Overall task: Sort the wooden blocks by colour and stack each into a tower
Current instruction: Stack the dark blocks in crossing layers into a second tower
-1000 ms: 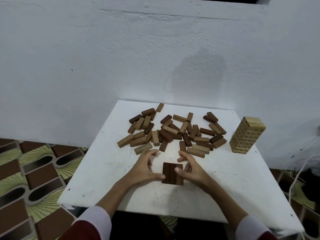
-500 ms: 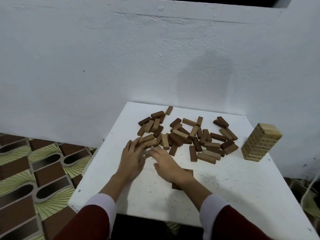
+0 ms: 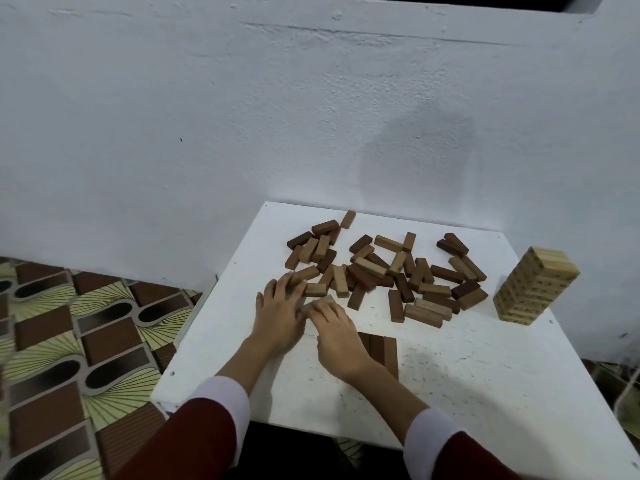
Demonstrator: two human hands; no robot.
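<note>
A loose pile of dark, mid-brown and light wooden blocks (image 3: pixel 381 271) lies on the far half of the white table (image 3: pixel 485 393). A flat row of three dark blocks (image 3: pixel 381 351) sits near the front, partly hidden by my right wrist. My left hand (image 3: pixel 278 315) rests at the pile's near-left edge, its fingertips touching a light brown block (image 3: pixel 306 273). Beside it, my right hand (image 3: pixel 337 332) has its fingers curled over a small light block (image 3: pixel 320 301). A finished tower of pale blocks (image 3: pixel 535 285) stands at the table's right edge.
A white wall rises right behind the table. To the left, the patterned brown and green floor (image 3: pixel 69 341) lies below the table's edge. A white cord (image 3: pixel 627 386) hangs at the far right.
Both hands left the dark row and moved up and left to the pile's near-left edge. The right hand now curls over a light block. The view shifted left.
</note>
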